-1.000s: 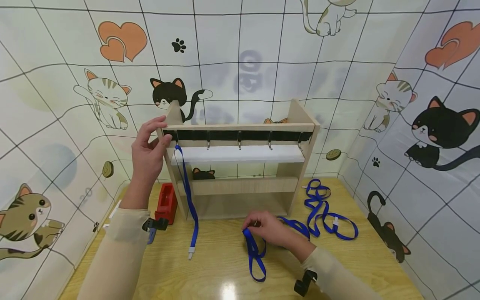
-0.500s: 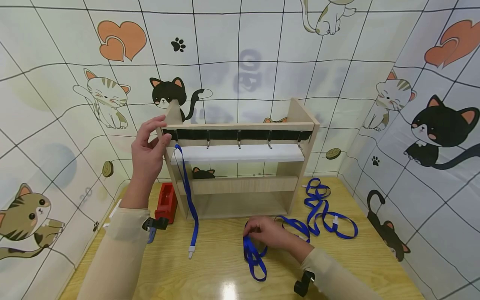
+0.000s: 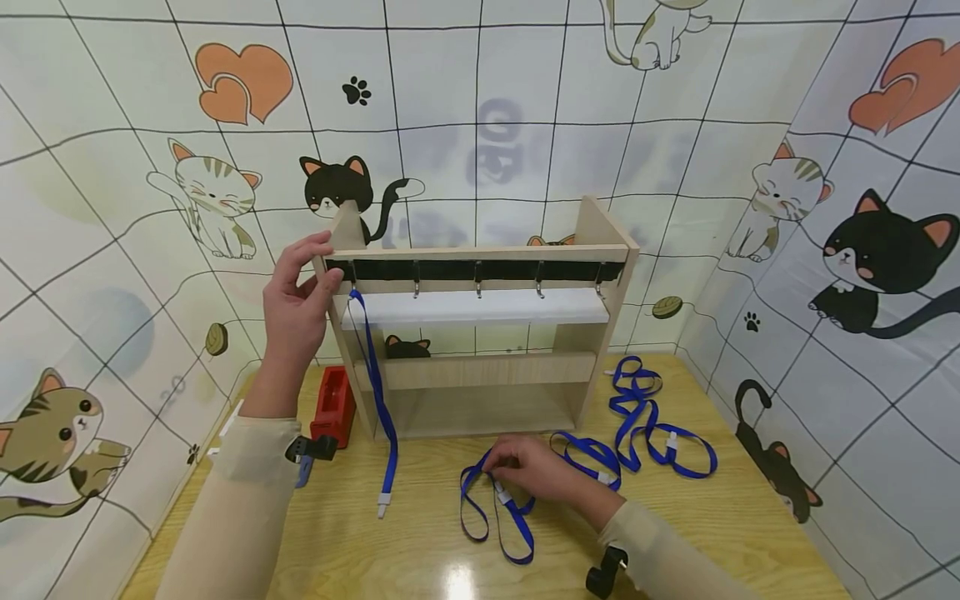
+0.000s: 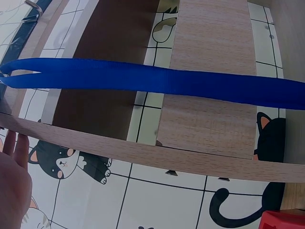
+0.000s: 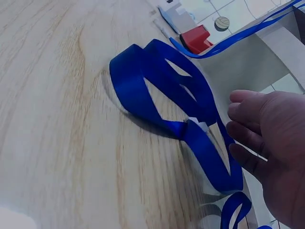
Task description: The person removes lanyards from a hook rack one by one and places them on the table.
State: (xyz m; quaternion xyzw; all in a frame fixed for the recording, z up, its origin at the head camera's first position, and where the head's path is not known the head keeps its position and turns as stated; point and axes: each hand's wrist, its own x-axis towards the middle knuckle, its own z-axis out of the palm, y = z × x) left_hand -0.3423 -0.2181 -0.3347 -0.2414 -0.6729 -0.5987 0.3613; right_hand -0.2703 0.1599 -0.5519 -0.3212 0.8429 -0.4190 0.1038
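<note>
My left hand (image 3: 296, 300) holds the upper left side of a wooden shelf rack (image 3: 480, 372), thumb in front and fingers over the top edge; its fingers also reach the panel in the left wrist view. A blue lanyard (image 3: 378, 400) hangs from the leftmost metal hook, its white clip low above the table. My right hand (image 3: 540, 471) is low over the table, fingers loosely bent at a second blue lanyard (image 3: 517, 525). In the right wrist view, that lanyard (image 5: 128, 81) lies in loops beside the fingertips (image 5: 236, 112), with no strap between them.
More blue lanyards (image 3: 630, 412) lie looped on the wooden table (image 3: 427, 542) at the right. Several bare hooks (image 3: 478, 287) line the rack's black strip, above a white bar (image 3: 480, 308). A red tape dispenser (image 3: 332, 406) stands left of the rack. Cat-patterned cloth walls enclose the table.
My right hand has lowered the lanyard it pinched, and its fingers have let it go. The lanyard now spreads into loops, one falling leftward. The left hand has stayed put.
</note>
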